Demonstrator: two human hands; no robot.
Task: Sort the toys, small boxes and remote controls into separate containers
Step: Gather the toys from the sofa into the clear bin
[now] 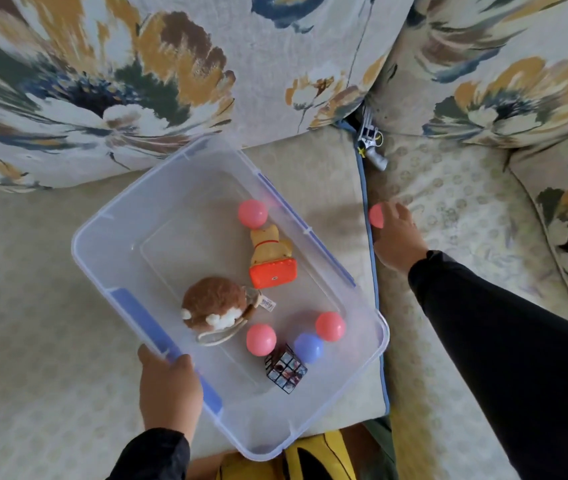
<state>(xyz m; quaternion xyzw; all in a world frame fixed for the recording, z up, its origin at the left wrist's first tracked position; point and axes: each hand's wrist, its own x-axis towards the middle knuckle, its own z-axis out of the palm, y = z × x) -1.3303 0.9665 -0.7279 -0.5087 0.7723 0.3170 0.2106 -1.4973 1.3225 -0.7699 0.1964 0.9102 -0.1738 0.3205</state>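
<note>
A clear plastic box point(109, 244) with blue clips lies on the sofa seat. Inside it are a brown plush toy point(211, 301), a yellow dog toy on an orange base point(270, 259), three pink balls point(253, 213) point(261, 339) point(330, 326), a purple ball point(308, 348) and a puzzle cube point(286, 368). My left hand point(168, 389) grips the box's near-left rim. My right hand point(396, 237) is to the right of the box, its fingers curled round another pink ball point(376, 215) just above the seat. A silver toy revolver point(372, 147) lies in the gap between the back cushions.
Large floral cushions point(102, 81) form the sofa back behind the box, and another point(500, 71) stands at the right. A blue-piped seam point(374, 271) divides the seat cushions. Something yellow and black point(320, 455) shows below the sofa's front edge.
</note>
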